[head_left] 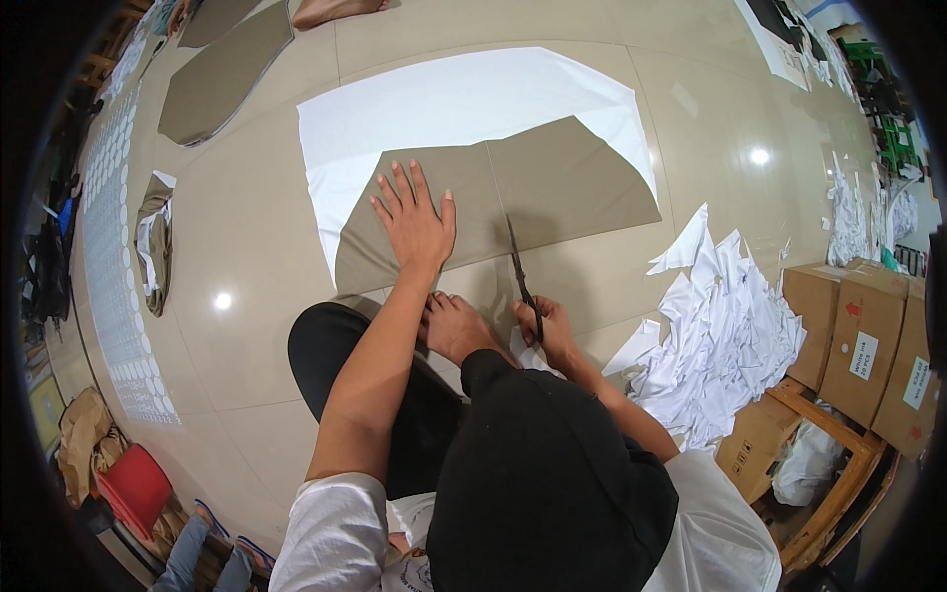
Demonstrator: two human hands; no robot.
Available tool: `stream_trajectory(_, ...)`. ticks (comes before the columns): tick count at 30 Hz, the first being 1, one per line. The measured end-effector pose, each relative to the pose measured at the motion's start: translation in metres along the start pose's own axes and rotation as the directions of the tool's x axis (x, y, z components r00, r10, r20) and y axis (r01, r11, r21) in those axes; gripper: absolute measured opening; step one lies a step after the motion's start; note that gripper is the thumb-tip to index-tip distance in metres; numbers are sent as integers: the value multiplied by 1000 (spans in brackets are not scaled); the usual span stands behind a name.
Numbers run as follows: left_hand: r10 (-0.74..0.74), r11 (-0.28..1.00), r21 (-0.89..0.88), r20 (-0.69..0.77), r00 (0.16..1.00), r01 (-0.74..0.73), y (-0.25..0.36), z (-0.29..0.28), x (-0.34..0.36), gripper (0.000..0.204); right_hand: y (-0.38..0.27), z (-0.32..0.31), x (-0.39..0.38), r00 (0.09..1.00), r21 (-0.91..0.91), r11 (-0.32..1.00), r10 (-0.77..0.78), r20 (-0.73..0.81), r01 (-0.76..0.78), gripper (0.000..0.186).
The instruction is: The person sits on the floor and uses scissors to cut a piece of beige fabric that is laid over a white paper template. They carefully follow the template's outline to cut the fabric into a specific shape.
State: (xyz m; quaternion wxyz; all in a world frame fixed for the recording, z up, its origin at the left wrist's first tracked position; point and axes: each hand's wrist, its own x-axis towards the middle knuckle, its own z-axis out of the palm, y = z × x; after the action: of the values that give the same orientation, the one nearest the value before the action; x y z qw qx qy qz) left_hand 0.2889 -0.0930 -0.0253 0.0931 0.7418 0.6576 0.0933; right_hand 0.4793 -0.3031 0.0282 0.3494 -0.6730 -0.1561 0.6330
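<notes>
My left hand [412, 225] lies flat with fingers spread on an olive-brown piece of fabric [577, 187], pressing its left half. This fabric rests on a larger white sheet of cloth [444, 99] spread over the tiled floor. In my right hand [554, 331] is a pair of black-handled scissors [518, 264], held near the fabric's lower edge with the blades pointing away from me. A thin line runs up the fabric from the blade tips to its top edge; I cannot tell whether it is a cut or a seam.
My bare foot [459, 326] is just below the fabric. White cloth scraps [705, 345] are heaped at right, beside cardboard boxes [873, 340] and a wooden frame [834, 493]. More olive-brown fabric [222, 79] lies far left, with a folded bundle [153, 242] nearer. Another person's foot [335, 10] shows at top.
</notes>
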Motion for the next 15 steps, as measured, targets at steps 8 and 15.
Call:
stream_trajectory(8,-10,1000,10,31,999,10,0,0,0,82,-3,4,9,1000,30,1000,7,-6,-7,38)
stream_trajectory(15,-15,1000,22,30,999,14,0,0,0,83,-6,7,9,1000,33,999,18,-23,-18,38)
